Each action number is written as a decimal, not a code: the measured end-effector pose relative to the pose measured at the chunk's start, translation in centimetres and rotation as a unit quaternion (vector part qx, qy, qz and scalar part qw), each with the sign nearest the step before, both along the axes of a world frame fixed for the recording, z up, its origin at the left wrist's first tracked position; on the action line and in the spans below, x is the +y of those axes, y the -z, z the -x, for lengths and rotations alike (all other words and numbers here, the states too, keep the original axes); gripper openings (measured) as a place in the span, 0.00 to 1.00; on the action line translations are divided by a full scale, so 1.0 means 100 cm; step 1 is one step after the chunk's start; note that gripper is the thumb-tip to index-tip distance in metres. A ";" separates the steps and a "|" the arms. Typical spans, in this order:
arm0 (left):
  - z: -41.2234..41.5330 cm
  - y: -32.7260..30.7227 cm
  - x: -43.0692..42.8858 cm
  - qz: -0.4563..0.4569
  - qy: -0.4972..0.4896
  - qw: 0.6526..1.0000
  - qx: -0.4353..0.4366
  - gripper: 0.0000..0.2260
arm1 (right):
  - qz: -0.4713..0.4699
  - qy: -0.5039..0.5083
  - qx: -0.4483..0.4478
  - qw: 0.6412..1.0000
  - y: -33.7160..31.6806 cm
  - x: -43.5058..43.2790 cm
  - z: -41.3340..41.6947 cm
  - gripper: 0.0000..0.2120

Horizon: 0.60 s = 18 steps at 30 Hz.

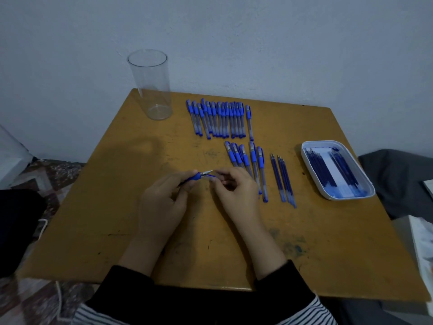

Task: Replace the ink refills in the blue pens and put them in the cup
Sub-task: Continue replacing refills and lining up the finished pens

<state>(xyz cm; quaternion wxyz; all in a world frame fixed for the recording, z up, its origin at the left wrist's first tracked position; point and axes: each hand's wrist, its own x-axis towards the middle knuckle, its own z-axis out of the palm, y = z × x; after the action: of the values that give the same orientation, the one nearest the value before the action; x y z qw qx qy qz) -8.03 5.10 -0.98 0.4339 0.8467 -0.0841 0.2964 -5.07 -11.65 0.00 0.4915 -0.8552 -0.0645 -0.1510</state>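
My left hand grips a blue pen by its barrel above the middle of the table, its metal tip pointing right and uncapped. My right hand is just right of the tip, fingers curled and pinching a small blue piece next to it, likely the cap. A tall clear plastic cup stands with nothing in it at the far left corner. A long row of capped blue pens lies at the back. A shorter row of blue pens lies partly behind my right hand. Loose ink refills lie to its right.
A white tray holding several dark blue refills sits at the table's right side. The yellow-brown table stands against a pale wall. A grey cloth and a book lie off the right edge; patterned carpet lies to the left.
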 end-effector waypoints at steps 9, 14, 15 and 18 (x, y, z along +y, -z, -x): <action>0.004 -0.006 -0.001 -0.009 0.032 0.999 0.011 0.10 | -0.144 -0.090 0.028 0.985 -0.012 0.004 0.008 0.06; 0.005 -0.005 -0.001 0.001 0.057 0.998 0.008 0.09 | -0.143 -0.105 0.029 0.984 -0.006 0.001 0.007 0.03; 0.005 -0.005 -0.001 0.005 0.058 0.998 0.011 0.09 | -0.147 -0.112 0.028 0.982 -0.006 0.000 0.008 0.03; 0.005 -0.006 -0.001 0.014 0.054 0.998 0.013 0.09 | -0.146 -0.130 0.013 0.981 -0.011 -0.002 0.011 0.06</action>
<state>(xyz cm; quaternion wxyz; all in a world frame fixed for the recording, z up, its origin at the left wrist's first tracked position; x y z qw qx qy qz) -8.53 4.98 -0.41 0.4625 0.8384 -0.1201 0.2623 -6.18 -11.82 1.08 0.6272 -0.7605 -0.1461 -0.0827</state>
